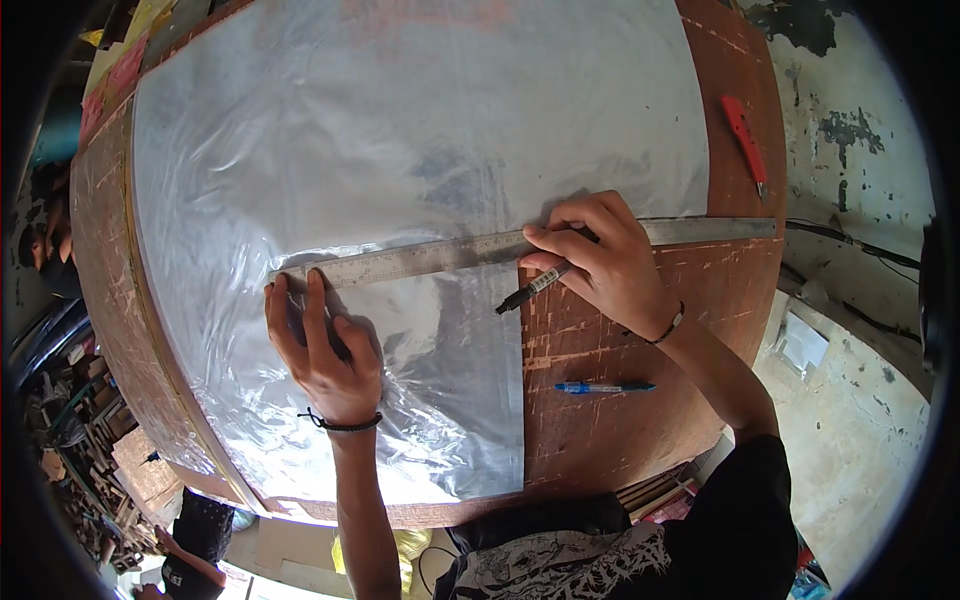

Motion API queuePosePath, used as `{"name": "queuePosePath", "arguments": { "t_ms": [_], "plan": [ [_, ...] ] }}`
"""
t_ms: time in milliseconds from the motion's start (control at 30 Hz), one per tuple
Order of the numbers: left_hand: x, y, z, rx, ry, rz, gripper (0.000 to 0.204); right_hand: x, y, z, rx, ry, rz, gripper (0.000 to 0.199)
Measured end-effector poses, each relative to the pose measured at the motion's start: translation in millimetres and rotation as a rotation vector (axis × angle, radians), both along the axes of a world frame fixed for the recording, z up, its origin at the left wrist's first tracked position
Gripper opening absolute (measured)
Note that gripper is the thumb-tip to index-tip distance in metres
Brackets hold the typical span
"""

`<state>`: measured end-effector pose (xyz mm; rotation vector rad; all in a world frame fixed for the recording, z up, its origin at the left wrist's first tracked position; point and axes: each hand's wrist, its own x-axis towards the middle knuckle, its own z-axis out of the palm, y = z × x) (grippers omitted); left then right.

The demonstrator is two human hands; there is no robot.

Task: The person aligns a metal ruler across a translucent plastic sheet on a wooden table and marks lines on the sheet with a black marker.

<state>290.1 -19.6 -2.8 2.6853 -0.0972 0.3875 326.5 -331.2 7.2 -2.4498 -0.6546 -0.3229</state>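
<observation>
A long steel ruler lies across a sheet of clear plastic film, and its right end reaches past the film onto the brown board. My left hand rests by the ruler's left end, fingers apart, with two fingertips on the metal. In my right hand a black marker pen is gripped, its dark end pointing down to the left. The same hand's thumb and fingers are at the ruler, right of the middle. Part of the pen is hidden by the fingers.
The brown worn table board lies under the film. A blue pen is on it near me, and a red box cutter at the far right. Beyond the right edge is a peeling wall. Other people are at the left.
</observation>
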Motion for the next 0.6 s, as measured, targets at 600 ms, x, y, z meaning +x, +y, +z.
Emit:
{"name": "queuePosePath", "arguments": {
  "t_ms": [600],
  "plan": [
    [0.3,0.2,3.8,-0.011,0.035,0.012,0.046,1.2,2.5,7.5,0.004,0.063,0.001,0.035]
  ]
}}
